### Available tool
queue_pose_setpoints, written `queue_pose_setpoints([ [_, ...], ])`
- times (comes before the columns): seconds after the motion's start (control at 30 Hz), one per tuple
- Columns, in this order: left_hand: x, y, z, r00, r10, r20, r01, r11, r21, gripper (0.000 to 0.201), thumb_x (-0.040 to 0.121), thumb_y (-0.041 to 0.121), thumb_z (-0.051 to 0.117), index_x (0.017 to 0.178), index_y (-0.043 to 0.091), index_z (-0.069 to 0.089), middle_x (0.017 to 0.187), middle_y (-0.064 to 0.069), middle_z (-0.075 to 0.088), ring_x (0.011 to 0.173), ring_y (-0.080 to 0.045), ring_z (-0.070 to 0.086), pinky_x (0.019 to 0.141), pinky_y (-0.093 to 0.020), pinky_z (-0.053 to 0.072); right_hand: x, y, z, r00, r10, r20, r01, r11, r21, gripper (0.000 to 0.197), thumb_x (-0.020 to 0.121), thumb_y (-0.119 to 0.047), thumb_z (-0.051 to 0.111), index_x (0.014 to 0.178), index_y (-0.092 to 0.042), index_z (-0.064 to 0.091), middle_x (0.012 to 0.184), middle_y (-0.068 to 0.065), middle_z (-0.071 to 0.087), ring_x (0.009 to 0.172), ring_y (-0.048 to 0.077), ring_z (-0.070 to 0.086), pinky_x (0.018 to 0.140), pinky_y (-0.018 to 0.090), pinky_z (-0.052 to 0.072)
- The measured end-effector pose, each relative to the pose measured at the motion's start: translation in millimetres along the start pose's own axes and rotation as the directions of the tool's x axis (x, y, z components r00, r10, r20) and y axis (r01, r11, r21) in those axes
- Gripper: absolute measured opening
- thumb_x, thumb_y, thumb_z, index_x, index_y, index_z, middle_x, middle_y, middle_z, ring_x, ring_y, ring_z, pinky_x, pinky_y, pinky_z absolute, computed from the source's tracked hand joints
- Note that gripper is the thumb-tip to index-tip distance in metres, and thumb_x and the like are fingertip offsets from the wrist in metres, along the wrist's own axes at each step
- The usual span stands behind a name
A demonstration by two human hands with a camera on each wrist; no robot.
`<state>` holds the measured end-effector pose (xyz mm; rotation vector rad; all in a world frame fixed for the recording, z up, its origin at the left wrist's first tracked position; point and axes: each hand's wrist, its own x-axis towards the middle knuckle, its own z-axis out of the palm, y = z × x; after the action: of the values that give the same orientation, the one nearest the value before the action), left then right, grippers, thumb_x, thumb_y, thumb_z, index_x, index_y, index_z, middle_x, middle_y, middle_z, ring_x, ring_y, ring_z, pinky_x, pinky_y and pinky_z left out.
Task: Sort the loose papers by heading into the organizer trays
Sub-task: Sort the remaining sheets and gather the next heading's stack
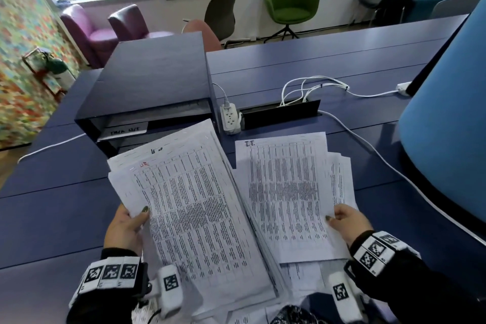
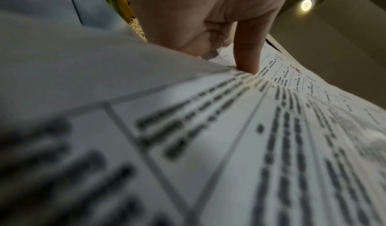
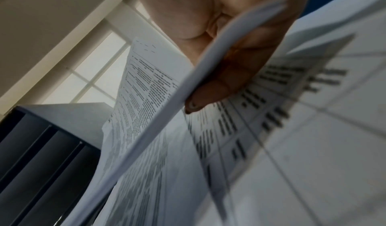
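Overhead: left hand pinching thick paper stack at its left edge, thumb on top; right hand pinching thinner sheaf headed "I.T.". Both held over the blue table, just before the dark organizer trays. More loose sheets lying underneath. Left wrist: thumb pressing the printed page, grip closed on the stack. Right wrist: fingers curled under the sheaf, edge fanned. Probably light, floppy, slippery; best gripped mid-edge, supported below.
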<state>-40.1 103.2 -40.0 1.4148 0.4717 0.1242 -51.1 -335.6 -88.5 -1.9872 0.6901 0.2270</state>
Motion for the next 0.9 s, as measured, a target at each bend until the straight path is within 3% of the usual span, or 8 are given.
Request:
queue_pose_setpoints([
  [0.23,1.3,-5.7,13.7,0.999,-0.04,0.018,0.04,0.999,-0.021,0.041,0.09,-0.014,0.039,0.123,0.008,0.048,0.107,-0.005,0.061,0.088,-0.013,0.061,0.067,-0.016,0.055,5.4,-0.1,-8.1,1.0,0.004,-0.006,-0.003,0.996,0.092,0.012,0.082,-0.006,0.067,0.075,-0.012,0.06,0.081,0.013,0.066,0.076,0.026,0.059,0.077,0.037,0.05],
  [0.4,-7.4,2.8,41.9,0.994,-0.069,0.079,0.075,0.995,-0.069,0.027,0.092,-0.005,0.043,0.115,0.004,0.053,0.121,-0.021,0.057,0.11,-0.035,0.054,0.1,-0.046,0.042,-8.9,-10.1,-0.2,0.996,-0.073,0.042,0.066,0.985,0.156,0.019,0.082,-0.002,0.067,0.071,-0.015,0.057,0.073,0.005,0.063,0.074,0.023,0.057,0.076,0.036,0.047],
  [0.47,-9.6,3.5,55.2,0.994,-0.059,0.09,0.065,0.996,-0.062,0.023,0.093,0.003,0.046,0.114,0.006,0.056,0.12,-0.02,0.058,0.112,-0.036,0.054,0.103,-0.052,0.037,-20.6,-18.0,6.8,0.991,-0.093,0.1,0.074,0.98,0.187,0.026,0.082,0.001,0.066,0.068,-0.02,0.058,0.072,0.003,0.063,0.073,0.023,0.057,0.077,0.038,0.046],
  [0.6,-8.0,-1.6,72.8,0.993,-0.031,0.114,0.031,1.0,0.003,0.018,0.091,0.012,0.053,0.105,0.021,0.062,0.114,-0.01,0.065,0.113,-0.031,0.056,0.105,-0.053,0.036,-45.3,-33.4,26.1,0.965,-0.122,0.231,0.062,0.967,0.249,0.019,0.083,0.003,0.062,0.073,-0.013,0.059,0.08,0.008,0.066,0.074,0.024,0.06,0.072,0.034,0.053],
  [0.67,-6.5,-4.5,76.2,0.991,-0.061,0.122,0.065,0.998,-0.026,0.02,0.093,0.01,0.049,0.105,0.022,0.06,0.111,-0.006,0.064,0.115,-0.029,0.053,0.107,-0.052,0.034,-53.8,-37.7,32.6,0.954,-0.149,0.262,0.099,0.976,0.194,0.016,0.084,0.006,0.059,0.076,-0.007,0.055,0.077,0.007,0.064,0.064,0.016,0.058,0.054,0.018,0.048],
  [0.73,-5.7,-9.3,77.2,0.987,-0.058,0.151,0.054,0.998,0.031,0.022,0.093,0.015,0.051,0.11,0.026,0.061,0.117,-0.005,0.064,0.117,-0.029,0.054,0.107,-0.053,0.034,-56.1,-38.0,37.0,0.933,-0.161,0.321,0.125,0.983,0.131,0.023,0.084,0.011,0.051,0.075,-0.01,0.054,0.072,0.005,0.06,0.05,0.009,0.05,0.044,0.018,0.039],
  [0.83,-7.7,-11.9,76.0,0.99,-0.027,0.135,0.009,0.991,0.131,0.026,0.093,0.017,0.052,0.117,0.025,0.059,0.121,-0.006,0.064,0.116,-0.028,0.057,0.104,-0.052,0.038,-58.2,-38.6,36.9,0.902,-0.123,0.415,0.092,0.991,0.095,0.024,0.087,0.006,0.052,0.084,-0.015,0.064,0.077,0.005,0.066,0.057,0.015,0.058,0.053,0.028,0.049],
  [0.9,-9.7,-11.2,72.4,0.998,-0.014,0.068,0.0,0.98,0.2,0.029,0.094,0.017,0.051,0.123,0.014,0.054,0.12,-0.009,0.063,0.112,-0.029,0.058,0.102,-0.048,0.041,-55.0,-42.2,28.8,0.933,-0.109,0.343,0.088,0.993,0.078,0.019,0.09,-0.004,0.056,0.097,-0.019,0.065,0.088,0.003,0.07,0.068,0.018,0.063,0.058,0.027,0.054],
])
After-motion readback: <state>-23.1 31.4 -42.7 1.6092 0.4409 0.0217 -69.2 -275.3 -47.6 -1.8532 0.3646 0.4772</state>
